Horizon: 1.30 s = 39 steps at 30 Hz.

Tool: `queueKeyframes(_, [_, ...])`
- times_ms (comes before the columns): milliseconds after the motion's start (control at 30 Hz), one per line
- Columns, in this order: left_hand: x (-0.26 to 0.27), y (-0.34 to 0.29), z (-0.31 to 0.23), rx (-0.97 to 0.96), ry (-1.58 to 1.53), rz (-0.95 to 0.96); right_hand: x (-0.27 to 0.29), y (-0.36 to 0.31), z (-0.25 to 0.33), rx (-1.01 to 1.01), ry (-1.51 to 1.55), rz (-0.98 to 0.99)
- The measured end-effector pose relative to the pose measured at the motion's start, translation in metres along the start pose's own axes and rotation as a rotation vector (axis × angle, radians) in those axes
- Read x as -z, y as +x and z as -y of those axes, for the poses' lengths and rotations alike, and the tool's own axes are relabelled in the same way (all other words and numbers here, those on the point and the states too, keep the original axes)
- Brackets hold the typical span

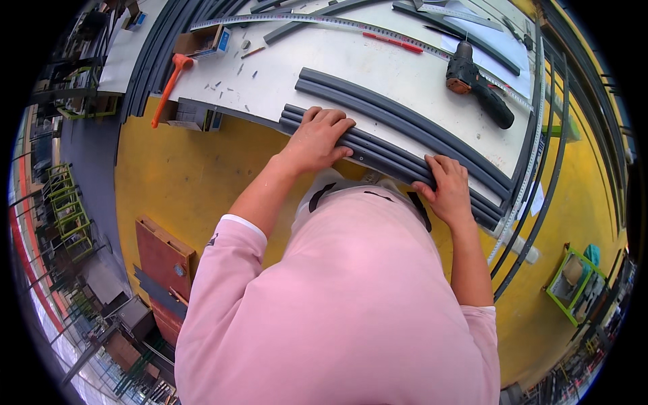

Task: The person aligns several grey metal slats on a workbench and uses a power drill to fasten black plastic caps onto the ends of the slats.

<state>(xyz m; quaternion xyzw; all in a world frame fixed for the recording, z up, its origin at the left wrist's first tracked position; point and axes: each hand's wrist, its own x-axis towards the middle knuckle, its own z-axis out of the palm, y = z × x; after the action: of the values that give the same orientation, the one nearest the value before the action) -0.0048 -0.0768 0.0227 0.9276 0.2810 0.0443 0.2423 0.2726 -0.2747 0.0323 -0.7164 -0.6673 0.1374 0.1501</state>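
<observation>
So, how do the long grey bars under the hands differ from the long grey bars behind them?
The left hand and right hand grasp the long grey front bars; no hand touches the rear bars. The front bars lie nearer the person, the rear bars farther onto the white table. Both look grey and long.

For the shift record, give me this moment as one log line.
Left hand: grips near gray bars | Right hand: grips same bars, farther right | Beyond: second gray bar group | Tabletop: drill, red pen
</observation>
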Motion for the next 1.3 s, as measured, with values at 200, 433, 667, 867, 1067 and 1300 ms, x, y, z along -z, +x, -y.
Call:
queueKeyframes(200, [0.007, -0.001, -0.010, 0.015, -0.021, -0.008, 0.019, 0.042, -0.066, -0.175, 0.004, -0.385])
queueKeyframes(433, [0.015, -0.001, -0.026, -0.039, -0.175, -0.072, 0.044, 0.155, -0.141, -0.249, -0.294, -0.094])
queueKeyframes(667, [0.027, 0.025, -0.051, 0.209, -0.897, -0.020, 0.049, 0.147, -0.107, -0.212, -0.082, -0.315])
queueKeyframes(867, [0.015, 0.079, -0.068, 0.163, -1.829, -0.029, 0.058, 0.071, -0.001, -0.109, 1.196, -0.445])
queueKeyframes(1067, [0.047, 0.131, -0.122, 0.117, -2.592, -0.075, 0.032, 0.027, 0.060, -0.178, 1.151, -0.467])
queueKeyframes(1300, [0.048, 0.147, -0.152, 0.445, -2.464, 0.103, 0.032, 0.003, 0.043, -0.109, 0.619, -0.512])
